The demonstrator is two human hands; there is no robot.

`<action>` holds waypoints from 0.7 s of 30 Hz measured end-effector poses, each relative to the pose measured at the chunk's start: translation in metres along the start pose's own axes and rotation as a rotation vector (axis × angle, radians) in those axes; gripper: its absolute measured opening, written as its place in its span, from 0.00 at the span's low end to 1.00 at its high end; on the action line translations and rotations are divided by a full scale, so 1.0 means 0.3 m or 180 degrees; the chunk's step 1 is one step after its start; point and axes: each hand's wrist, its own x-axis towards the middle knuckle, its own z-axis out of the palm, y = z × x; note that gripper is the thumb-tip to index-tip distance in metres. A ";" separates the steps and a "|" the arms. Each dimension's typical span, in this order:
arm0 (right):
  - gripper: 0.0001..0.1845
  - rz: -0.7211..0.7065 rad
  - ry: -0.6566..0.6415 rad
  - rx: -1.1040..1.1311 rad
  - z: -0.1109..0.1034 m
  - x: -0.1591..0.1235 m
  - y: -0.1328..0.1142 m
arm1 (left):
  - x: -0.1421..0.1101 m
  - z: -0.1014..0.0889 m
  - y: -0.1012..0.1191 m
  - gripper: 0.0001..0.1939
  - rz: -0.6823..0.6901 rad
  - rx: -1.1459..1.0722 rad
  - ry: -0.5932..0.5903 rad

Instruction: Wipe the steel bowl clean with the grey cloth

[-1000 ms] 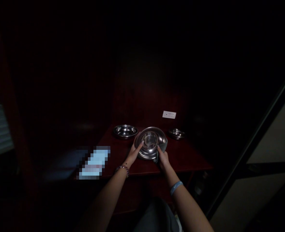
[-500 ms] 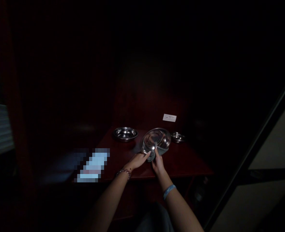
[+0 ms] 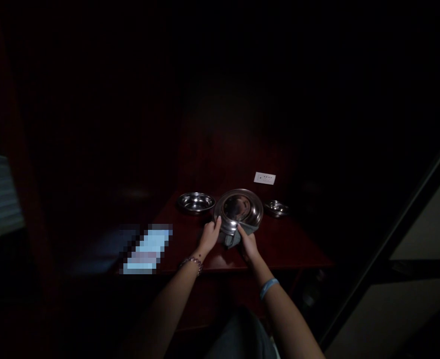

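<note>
A shiny stainless steel bowl (image 3: 238, 208) is held up over the dark red table, its round face tilted toward me. My left hand (image 3: 209, 236) grips its lower left edge, thumb on the metal and fingers mostly hidden behind. At the lower right edge, my right hand (image 3: 248, 242) is closed on a grey cloth (image 3: 233, 239), which lies against the bowl's near rim. A second steel bowl (image 3: 196, 203) stands upright on the table to the left. Beyond the held bowl, on the right, sits a smaller steel bowl (image 3: 277, 208).
The red table (image 3: 287, 247) meets a dark back wall with a white power socket (image 3: 265, 178). A pixelated bright screen (image 3: 148, 249) lies at the table's left. A bottle-like object (image 3: 309, 294) is dimly visible below on the right.
My left hand has slid from the near rim to the bowl's left edge, away from my right hand. The bowl has turned, its face showing rounder. The view has shifted slightly.
</note>
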 end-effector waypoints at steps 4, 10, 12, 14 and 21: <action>0.25 -0.0321 0.0307 -0.0330 -0.012 0.008 0.008 | -0.003 -0.013 0.016 0.27 0.0090 0.0102 0.0257; 0.24 -0.0344 0.0296 -0.0478 -0.022 0.008 0.025 | -0.001 -0.010 0.009 0.25 0.0137 -0.0134 0.0253; 0.24 -0.0269 0.0290 -0.0459 -0.026 0.010 0.033 | 0.000 0.002 -0.005 0.24 0.0188 -0.0269 0.0064; 0.24 -0.0219 0.0302 -0.0449 -0.030 0.013 0.040 | 0.002 0.016 -0.024 0.26 0.0266 -0.0353 -0.0164; 0.26 -0.0315 0.0265 -0.0543 -0.028 0.017 0.042 | 0.023 0.042 -0.081 0.24 0.0302 -0.0596 -0.0393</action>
